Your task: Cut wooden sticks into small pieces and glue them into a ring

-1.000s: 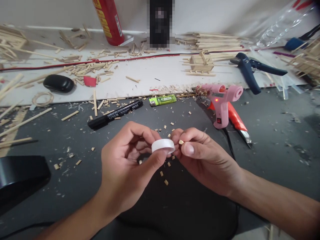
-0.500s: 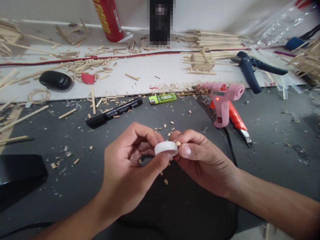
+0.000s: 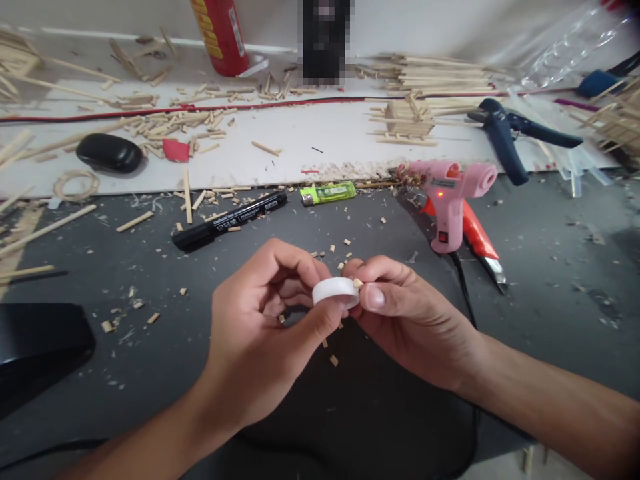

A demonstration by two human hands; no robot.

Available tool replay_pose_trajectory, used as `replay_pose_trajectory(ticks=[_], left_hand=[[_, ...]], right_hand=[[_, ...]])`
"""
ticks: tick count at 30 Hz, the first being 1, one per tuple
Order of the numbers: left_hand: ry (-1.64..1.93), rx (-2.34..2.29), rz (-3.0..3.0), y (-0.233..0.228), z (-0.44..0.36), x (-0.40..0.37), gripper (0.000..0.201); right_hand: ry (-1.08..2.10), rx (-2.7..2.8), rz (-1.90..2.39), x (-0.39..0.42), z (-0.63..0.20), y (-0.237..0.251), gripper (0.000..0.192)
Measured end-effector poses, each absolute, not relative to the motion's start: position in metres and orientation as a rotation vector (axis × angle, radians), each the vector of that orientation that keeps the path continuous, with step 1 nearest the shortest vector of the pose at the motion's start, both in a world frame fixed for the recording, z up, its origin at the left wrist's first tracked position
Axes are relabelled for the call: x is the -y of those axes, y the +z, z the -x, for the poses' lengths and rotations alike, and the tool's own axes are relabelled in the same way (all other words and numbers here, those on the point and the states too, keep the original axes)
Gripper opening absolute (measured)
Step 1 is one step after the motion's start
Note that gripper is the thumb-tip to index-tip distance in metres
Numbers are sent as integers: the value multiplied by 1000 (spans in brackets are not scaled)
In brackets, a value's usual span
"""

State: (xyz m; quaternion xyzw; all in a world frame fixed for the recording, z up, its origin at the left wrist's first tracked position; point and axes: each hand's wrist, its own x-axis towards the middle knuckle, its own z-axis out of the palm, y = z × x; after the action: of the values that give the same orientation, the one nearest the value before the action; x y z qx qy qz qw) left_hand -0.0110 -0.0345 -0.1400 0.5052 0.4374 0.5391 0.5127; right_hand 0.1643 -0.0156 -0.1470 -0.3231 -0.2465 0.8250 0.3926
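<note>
White cap (image 3: 334,291) between hands, beyond it marker (image 3: 229,221), lighter (image 3: 327,193), glue gun (image 3: 447,200).

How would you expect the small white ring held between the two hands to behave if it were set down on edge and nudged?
The white ring looks round and smooth-edged, so it would probably roll. It seems light: the left hand pinches it with fingertips alone. The right hand presses a tiny wood chip against it.

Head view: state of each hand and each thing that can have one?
left hand: shut on small white round cap
right hand: pinching tiny wooden chip against the cap
pink hot glue gun: standing on the table, red light on
black permanent marker: capped, lying flat
green lighter: lying flat, unlit
dark blue clamp tool: lying on white board
</note>
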Motion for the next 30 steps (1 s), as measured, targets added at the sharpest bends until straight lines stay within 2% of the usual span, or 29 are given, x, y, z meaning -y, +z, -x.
replay_pose_trajectory(ticks=[6, 13, 22, 30], left_hand=[[1318, -1097, -1219, -141, 13, 38, 24], [1348, -1137, -1364, -142, 16, 40, 16], [1347, -1238, -1491, -141, 17, 38, 26], [1311, -1170, -1525, -141, 18, 39, 18]], right_hand=[[2093, 689, 781, 15, -167, -143, 17], [1940, 899, 841, 13, -173, -135, 7], [1677, 1180, 935, 13, -177, -130, 7], [1592, 1261, 949, 12, -177, -130, 6]])
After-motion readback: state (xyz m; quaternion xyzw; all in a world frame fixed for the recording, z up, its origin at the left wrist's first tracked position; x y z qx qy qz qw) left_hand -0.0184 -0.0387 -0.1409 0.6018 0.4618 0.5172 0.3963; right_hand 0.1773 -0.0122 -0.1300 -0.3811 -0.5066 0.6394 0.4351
